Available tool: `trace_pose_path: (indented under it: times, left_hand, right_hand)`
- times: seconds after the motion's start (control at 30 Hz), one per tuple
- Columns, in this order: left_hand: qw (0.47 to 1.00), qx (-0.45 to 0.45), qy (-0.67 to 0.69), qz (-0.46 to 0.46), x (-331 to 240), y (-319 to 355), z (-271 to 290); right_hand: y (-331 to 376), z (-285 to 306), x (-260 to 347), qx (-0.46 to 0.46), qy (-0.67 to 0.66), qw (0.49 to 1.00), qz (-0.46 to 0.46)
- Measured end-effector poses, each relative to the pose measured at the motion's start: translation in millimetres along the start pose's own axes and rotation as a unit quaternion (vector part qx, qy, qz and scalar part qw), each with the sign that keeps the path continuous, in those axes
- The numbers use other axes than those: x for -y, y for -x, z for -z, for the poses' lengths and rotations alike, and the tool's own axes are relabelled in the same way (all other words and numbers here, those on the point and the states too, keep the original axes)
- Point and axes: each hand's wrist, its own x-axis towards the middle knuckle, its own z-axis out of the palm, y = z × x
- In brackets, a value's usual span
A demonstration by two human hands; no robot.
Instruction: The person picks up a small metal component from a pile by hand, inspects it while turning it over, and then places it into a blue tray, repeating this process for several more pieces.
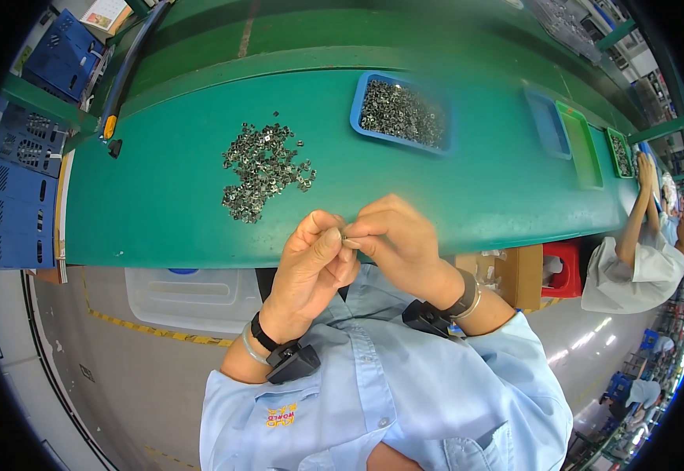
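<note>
My left hand [314,255] and my right hand [395,238] meet just over the table's near edge. Both are closed, fingertips pinched together around a tiny metal part [345,238], mostly hidden by the fingers. Its exact shape is too small to make out. Beyond my left hand, a loose pile of small dark, shiny metal pieces [259,169] is spread on the green table [177,212]. Farther off, to the right of the pile, a blue tray [355,118] holds many similar small metal pieces.
Farther right lie another blue tray [548,122], a green tray [581,149] and a small green tray of parts [621,153]. A co-worker [632,259] sits at the right end. Blue crates [20,204] stand at the left; a cardboard box [521,275] and red stool [566,271] are below.
</note>
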Motion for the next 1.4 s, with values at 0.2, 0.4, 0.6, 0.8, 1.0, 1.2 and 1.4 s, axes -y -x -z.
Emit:
trace_pose_path:
  times: [0.2,0.4,0.6,0.8,1.0,1.2,1.4]
  left_hand:
    - [0.996,-0.021,-0.085,-0.009,-7,-1,-2]
    - [0.986,-0.066,-0.152,-0.033,-13,0,-9]
    - [0.984,-0.063,-0.165,-0.028,-14,1,-9]
    - [0.976,-0.080,-0.198,-0.031,-14,3,-9]
    - [0.990,-0.057,-0.125,-0.002,-14,3,-11]
    - [0.993,-0.054,-0.099,0.031,-14,2,-8]
    - [0.993,-0.042,-0.098,0.043,-15,1,-2]
  right_hand:
    - [1,3,-4,0.005,-0.043,0.999,-0.021]
    - [-8,12,-5,0.039,0.091,0.994,0.053]
    - [-9,11,2,0.020,0.074,0.997,0.027]
    - [-11,12,3,0.034,0.080,0.995,0.057]
    - [-8,10,-3,0.031,0.038,0.998,0.035]
    - [-6,8,-5,0.032,0.022,0.999,0.026]
    - [-5,7,-4,0.041,0.029,0.999,0.016]
